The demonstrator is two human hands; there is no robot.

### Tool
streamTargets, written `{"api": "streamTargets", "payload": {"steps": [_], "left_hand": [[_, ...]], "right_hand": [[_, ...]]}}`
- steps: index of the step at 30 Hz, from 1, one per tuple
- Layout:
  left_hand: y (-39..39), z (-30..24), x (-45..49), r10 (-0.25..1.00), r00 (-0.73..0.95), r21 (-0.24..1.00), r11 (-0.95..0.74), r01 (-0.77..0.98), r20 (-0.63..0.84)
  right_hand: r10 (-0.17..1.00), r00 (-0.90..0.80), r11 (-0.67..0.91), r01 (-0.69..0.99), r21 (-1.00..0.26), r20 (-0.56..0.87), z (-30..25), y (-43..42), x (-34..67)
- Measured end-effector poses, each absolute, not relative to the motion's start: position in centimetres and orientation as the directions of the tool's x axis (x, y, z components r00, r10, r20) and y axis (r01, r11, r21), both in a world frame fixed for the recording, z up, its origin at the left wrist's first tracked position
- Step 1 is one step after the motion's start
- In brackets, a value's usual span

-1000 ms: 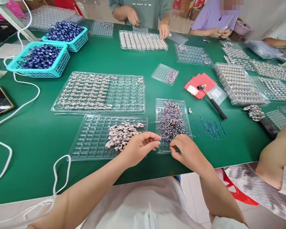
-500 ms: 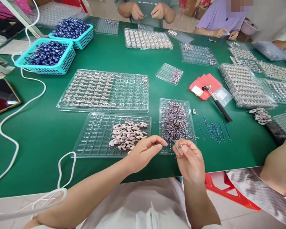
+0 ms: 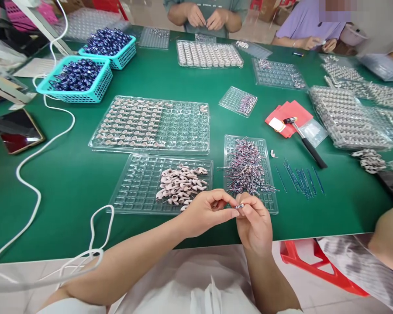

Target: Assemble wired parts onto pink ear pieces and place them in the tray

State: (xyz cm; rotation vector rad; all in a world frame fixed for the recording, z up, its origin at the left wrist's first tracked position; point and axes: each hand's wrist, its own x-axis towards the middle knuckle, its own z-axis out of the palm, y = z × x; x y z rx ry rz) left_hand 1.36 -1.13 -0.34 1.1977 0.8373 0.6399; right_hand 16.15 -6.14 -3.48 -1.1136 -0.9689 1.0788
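My right hand [image 3: 253,224] pinches a tiny blue-and-white piece [image 3: 239,206] between thumb and fingers. From the other side, the thumb and forefinger of my left hand [image 3: 209,213] close on the end of that same piece. Just beyond both hands lies a clear tray [image 3: 272,205] heaped with small purplish parts with thin wire leads [image 3: 247,168]. Left of it, a wider clear tray [image 3: 131,183] bears a pile of pinkish-white hollow parts [image 3: 183,183]. Several thin blue strips [image 3: 301,181] lie to the right of my hands.
Farther off sits a clear tray [image 3: 185,126] partly filled with round-mouthed pale parts. A hammer [image 3: 308,146] rests across red packets [image 3: 291,115]. Turquoise baskets [image 3: 101,83] of dark blue beads, a phone [image 3: 18,131] and a white cable [image 3: 39,196] are at left. Other people sit around the table.
My left hand has moved right and its fingertips now meet the small piece in my right hand. My right hand has shifted slightly left. The whole view has moved a little.
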Motion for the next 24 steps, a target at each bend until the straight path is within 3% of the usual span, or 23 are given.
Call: {"api": "streamTargets", "payload": {"steps": [5,8,11,13,18,24], "left_hand": [[-1.3,-0.4,1.5,0.861,0.489,0.990,0.110,0.084,-0.138],[-1.4,-0.6,1.3,0.879,0.466,0.987,0.034,0.154,-0.103],[-1.2,-0.6,0.9,0.870,0.484,0.979,-0.007,0.205,-0.095],[-1.0,-0.4,0.7,0.844,0.525,0.972,-0.017,0.233,-0.111],[-0.2,0.1,0.1,0.765,0.610,0.962,0.047,0.269,-0.208],[0.7,0.2,-0.6,0.646,0.686,0.940,0.177,0.293,-0.335]], "right_hand": [[0.958,0.254,0.172,-0.127,-0.977,0.136,-4.1,-6.5,16.1],[0.929,0.232,0.272,0.104,-0.957,0.289,-4.0,-7.0,16.9],[0.885,0.032,0.405,0.435,-0.804,0.464,-3.1,-7.2,18.4],[0.859,-0.161,0.488,0.547,-0.681,0.486,-2.4,-7.0,19.4],[0.803,-0.393,0.594,0.589,-0.549,0.448,-1.2,-6.3,20.8],[0.797,-0.362,0.600,0.571,-0.560,0.484,-1.6,-6.4,20.2]]}}
